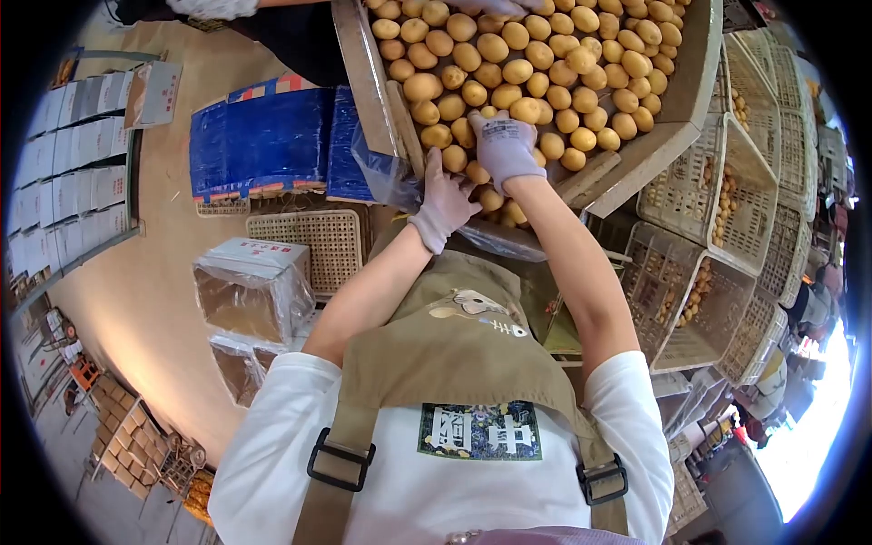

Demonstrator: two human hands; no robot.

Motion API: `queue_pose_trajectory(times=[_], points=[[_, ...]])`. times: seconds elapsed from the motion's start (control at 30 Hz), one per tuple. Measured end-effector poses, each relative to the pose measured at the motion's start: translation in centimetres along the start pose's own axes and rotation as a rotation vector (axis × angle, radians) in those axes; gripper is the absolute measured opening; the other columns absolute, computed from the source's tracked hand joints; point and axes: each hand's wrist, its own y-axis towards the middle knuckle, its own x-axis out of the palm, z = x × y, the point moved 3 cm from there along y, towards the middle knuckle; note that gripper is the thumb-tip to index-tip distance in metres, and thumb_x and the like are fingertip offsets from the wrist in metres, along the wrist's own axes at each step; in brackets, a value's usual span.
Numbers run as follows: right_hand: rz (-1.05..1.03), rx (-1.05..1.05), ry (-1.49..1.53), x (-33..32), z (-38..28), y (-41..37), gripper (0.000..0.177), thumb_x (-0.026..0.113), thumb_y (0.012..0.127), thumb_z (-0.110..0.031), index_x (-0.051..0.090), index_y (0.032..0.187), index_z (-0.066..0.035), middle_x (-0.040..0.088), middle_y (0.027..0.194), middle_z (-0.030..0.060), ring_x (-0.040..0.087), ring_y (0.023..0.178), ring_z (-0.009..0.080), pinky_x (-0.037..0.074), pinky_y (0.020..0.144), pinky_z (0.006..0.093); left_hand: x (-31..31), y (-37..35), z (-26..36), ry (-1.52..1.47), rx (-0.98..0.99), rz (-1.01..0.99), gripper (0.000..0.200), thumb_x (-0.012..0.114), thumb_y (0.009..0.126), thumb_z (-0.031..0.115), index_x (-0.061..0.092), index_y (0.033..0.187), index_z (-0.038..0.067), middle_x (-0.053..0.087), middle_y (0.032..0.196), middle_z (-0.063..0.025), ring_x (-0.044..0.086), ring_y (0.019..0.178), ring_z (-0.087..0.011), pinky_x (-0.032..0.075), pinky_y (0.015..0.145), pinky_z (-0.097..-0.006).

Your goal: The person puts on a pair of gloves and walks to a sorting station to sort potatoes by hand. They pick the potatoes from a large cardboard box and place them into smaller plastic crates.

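Note:
Many round, yellow-brown fruits (pixel 515 72), perhaps potatoes, lie on a sorting table with raised wooden sides (pixel 649 163). My right hand (pixel 505 150), in a pale glove with dark print, reaches in among them. Its fingers curl down around one of the fruits, which they mostly cover. Lower and to the left, my left hand (pixel 442 204) wears a similar pale glove. Its fingers are apart at the table's narrowing near end, beside several fruits, and I see nothing held in it. Clear plastic film (pixel 386 173) hangs at the left side of this end.
Slatted crates (pixel 708 191), some with fruits inside, are stacked at right. Left of me stand a plastic-lined carton (pixel 250 286), a woven-pattern crate (pixel 309 245) and blue-covered stacks (pixel 259 141). Another person's gloved hand (pixel 495 7) is at the table's far side. White boxes (pixel 68 163) stand far left.

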Motion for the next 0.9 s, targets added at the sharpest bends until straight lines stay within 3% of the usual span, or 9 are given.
queue_pose_trajectory(times=[0.1, 0.13, 0.3, 0.4, 0.47, 0.57, 0.7, 0.8, 0.9], points=[[0.277, -0.115, 0.317, 0.9, 1.5, -1.3, 0.037, 0.059, 0.092, -0.022, 0.060, 0.128, -0.025, 0.065, 0.112, 0.0167, 0.069, 0.092, 0.0341, 0.056, 0.075, 0.0437, 1.2, -1.6, 0.3, -0.071, -0.035, -0.151, 0.082, 0.036, 0.090, 0.078, 0.030, 0.154, 0.026, 0.032, 0.159, -0.0001, 0.030, 0.147, -0.0254, 0.023, 0.114, -0.0652], [0.547, -0.152, 0.439, 0.4, 1.9, -4.2, 0.039, 0.065, 0.086, -0.016, 0.063, 0.124, -0.025, 0.065, 0.102, 0.0174, 0.067, 0.081, 0.0351, 0.055, 0.065, 0.0416, 1.1, -1.7, 0.6, -0.091, -0.054, -0.223, 0.081, 0.035, 0.091, 0.078, 0.031, 0.154, 0.027, 0.032, 0.159, 0.0003, 0.030, 0.147, -0.0261, 0.022, 0.114, -0.0650], [0.982, 0.103, 0.625, 6.7, 10.3, -22.2, 0.051, 0.074, 0.082, 0.001, 0.061, 0.131, -0.006, 0.065, 0.125, 0.0167, 0.064, 0.114, 0.0308, 0.052, 0.096, 0.0419, 1.6, -1.8, 0.1, -0.138, -0.041, -0.333, 0.078, 0.031, 0.092, 0.077, 0.031, 0.154, 0.029, 0.032, 0.161, 0.0018, 0.027, 0.149, -0.0280, 0.018, 0.116, -0.0644], [0.483, 0.607, 0.341, 12.2, 15.1, -29.0, 0.051, 0.067, 0.086, -0.004, 0.062, 0.135, -0.020, 0.055, 0.135, 0.0234, 0.064, 0.109, 0.0364, 0.054, 0.092, 0.0432, 2.2, -1.7, 0.1, -0.159, -0.031, -0.319, 0.078, 0.033, 0.091, 0.076, 0.032, 0.154, 0.029, 0.030, 0.162, 0.0022, 0.028, 0.149, -0.0277, 0.017, 0.117, -0.0645], [0.597, 0.629, 0.120, 13.1, 15.8, -28.8, 0.050, 0.069, 0.085, -0.007, 0.063, 0.134, -0.017, 0.057, 0.133, 0.0230, 0.063, 0.110, 0.0374, 0.052, 0.094, 0.0452, 2.4, -1.7, 0.0, -0.204, -0.075, -0.284, 0.078, 0.034, 0.091, 0.076, 0.033, 0.154, 0.029, 0.030, 0.162, 0.0026, 0.028, 0.149, -0.0275, 0.017, 0.117, -0.0644], [0.892, 0.205, 0.460, 2.7, 9.3, -18.7, 0.047, 0.068, 0.082, -0.004, 0.066, 0.129, -0.010, 0.064, 0.127, 0.0168, 0.065, 0.108, 0.0352, 0.051, 0.094, 0.0442, 2.9, -2.2, -0.2, -0.170, -0.048, -0.264, 0.078, 0.036, 0.090, 0.075, 0.034, 0.153, 0.029, 0.034, 0.160, 0.0028, 0.029, 0.149, -0.0273, 0.018, 0.118, -0.0630], [0.861, -0.279, 0.488, -3.7, 0.7, -4.3, 0.026, 0.060, 0.082, 0.002, 0.069, 0.105, -0.007, 0.069, 0.107, 0.0096, 0.067, 0.089, 0.0317, 0.055, 0.076, 0.0407, 2.0, -0.8, -0.3, -0.278, -0.127, -0.376, 0.086, 0.037, 0.089, 0.077, 0.032, 0.153, 0.020, 0.034, 0.159, -0.0084, 0.032, 0.147, -0.0338, 0.029, 0.115, -0.0635], [0.228, -0.052, 0.020, -3.9, -3.6, 2.9, 0.033, 0.061, 0.091, -0.018, 0.061, 0.123, -0.013, 0.059, 0.117, 0.0121, 0.067, 0.099, 0.0280, 0.052, 0.075, 0.0415, 1.2, -0.3, -0.6, -0.351, -0.160, -0.408, 0.095, 0.041, 0.088, 0.078, 0.026, 0.155, 0.013, 0.028, 0.160, -0.0172, 0.028, 0.147, -0.0397, 0.029, 0.116, -0.0618], [-0.035, -0.069, -0.131, -4.4, -4.5, 3.4, 0.039, 0.057, 0.097, -0.030, 0.055, 0.132, -0.012, 0.054, 0.130, 0.0152, 0.066, 0.106, 0.0295, 0.051, 0.080, 0.0460, 1.1, -0.3, -0.5, -0.401, -0.187, -0.416, 0.095, 0.043, 0.088, 0.077, 0.023, 0.156, 0.014, 0.025, 0.161, -0.0162, 0.026, 0.148, -0.0393, 0.027, 0.117, -0.0625]])
